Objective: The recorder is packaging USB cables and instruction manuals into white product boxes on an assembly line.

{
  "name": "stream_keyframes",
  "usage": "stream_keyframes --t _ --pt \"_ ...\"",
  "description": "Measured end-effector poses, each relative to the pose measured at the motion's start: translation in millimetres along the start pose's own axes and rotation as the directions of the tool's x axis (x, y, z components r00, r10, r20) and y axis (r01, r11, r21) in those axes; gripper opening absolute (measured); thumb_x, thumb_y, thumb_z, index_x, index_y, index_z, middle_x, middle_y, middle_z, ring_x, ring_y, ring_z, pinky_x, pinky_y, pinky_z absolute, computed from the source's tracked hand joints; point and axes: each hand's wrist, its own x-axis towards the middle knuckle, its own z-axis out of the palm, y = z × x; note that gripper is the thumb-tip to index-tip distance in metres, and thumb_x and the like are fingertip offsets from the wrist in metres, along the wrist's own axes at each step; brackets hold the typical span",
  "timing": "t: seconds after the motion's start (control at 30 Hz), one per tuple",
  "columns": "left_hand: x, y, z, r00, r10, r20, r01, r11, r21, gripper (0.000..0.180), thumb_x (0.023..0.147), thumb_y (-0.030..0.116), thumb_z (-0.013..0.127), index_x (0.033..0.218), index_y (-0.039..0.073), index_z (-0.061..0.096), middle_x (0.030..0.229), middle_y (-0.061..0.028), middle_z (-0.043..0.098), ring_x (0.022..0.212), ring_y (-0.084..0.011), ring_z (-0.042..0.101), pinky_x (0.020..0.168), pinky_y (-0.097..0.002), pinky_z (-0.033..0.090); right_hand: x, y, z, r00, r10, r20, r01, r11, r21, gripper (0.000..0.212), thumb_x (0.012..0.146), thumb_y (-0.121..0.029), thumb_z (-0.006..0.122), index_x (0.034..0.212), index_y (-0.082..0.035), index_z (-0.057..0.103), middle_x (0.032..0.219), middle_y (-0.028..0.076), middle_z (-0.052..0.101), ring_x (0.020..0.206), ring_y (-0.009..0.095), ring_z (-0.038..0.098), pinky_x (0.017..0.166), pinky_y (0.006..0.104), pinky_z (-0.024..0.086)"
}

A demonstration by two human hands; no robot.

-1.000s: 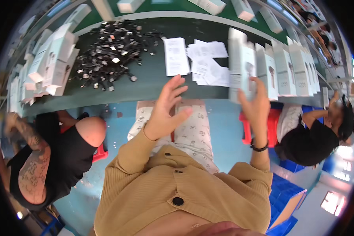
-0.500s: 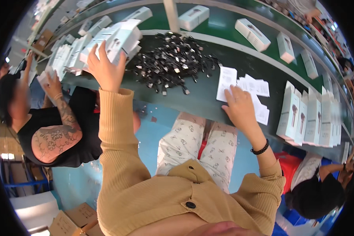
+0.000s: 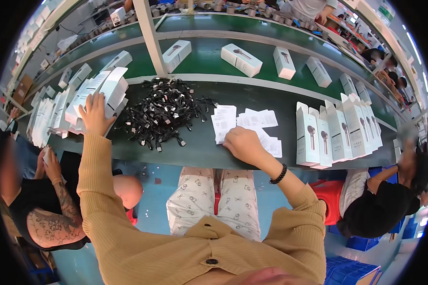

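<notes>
On my remote feed the light is bright and even, with strip lights (image 3: 410,44) glaring white far beyond and right of the right hand (image 3: 245,144), which looks sharp. Fisheye distortion bows the table (image 3: 199,154) around both hands, black rims the view, and blur smears a seated person's (image 3: 57,221) head left of the left hand (image 3: 96,115).

The cartons (image 3: 311,147) are white with dark printed pictures, the paper slips (image 3: 224,124) white with fine grey print, and the piled cables (image 3: 164,109) black with silvery plugs. Dark green covers the desk (image 3: 199,154), a brighter green the belt (image 3: 204,59), and blue the floor (image 3: 266,194). The ribbed cardigan (image 3: 176,259) is tan, the trousers (image 3: 192,202) white with small dark motifs, the bracelet (image 3: 279,174) black.
</notes>
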Motion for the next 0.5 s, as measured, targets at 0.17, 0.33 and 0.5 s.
stream_keyframes --t 0.17,0.33,0.5 --pt "-6 2 -2 1.0 0.009 0.002 -0.009 0.999 0.047 0.09 0.057 0.033 0.083 0.136 0.017 0.041 0.134 -0.0021 0.049 0.13 -0.0258 0.037 0.101 -0.0597 0.027 0 3 -8 0.998 0.029 0.054 -0.038 0.98 0.193 0.009 0.076 -0.015 0.067 0.076 -0.007 0.064 0.078 0.007 0.063 0.083 0.028 0.059 0.069 0.0385 0.049" --pt "-24 8 -48 0.971 -0.15 -0.184 0.072 0.924 -0.376 0.079 0.066 0.03 0.073 0.135 0.008 0.041 0.123 -0.0143 0.056 0.11 -0.0316 0.053 0.097 -0.0497 0.037 2 7 -34 0.891 -0.009 -0.454 -0.034 0.996 -0.086 0.007 0.078 -0.009 0.06 0.085 -0.011 0.057 0.068 0.008 0.057 0.058 0.028 0.058 0.049 0.0398 0.044" --pt "-87 53 -72 0.99 -0.134 -0.049 -0.076 -0.199 -0.977 0.08 0.077 0.008 0.067 0.141 -0.001 0.02 0.131 -0.0169 0.043 0.121 -0.0259 0.045 0.102 -0.0391 0.037 -13 -11 -96 0.844 0.413 -0.342 -0.231 0.855 0.464 0.011 0.088 -0.002 0.06 0.098 -0.003 0.058 0.077 0.012 0.065 0.065 0.019 0.069 0.052 0.0271 0.05"
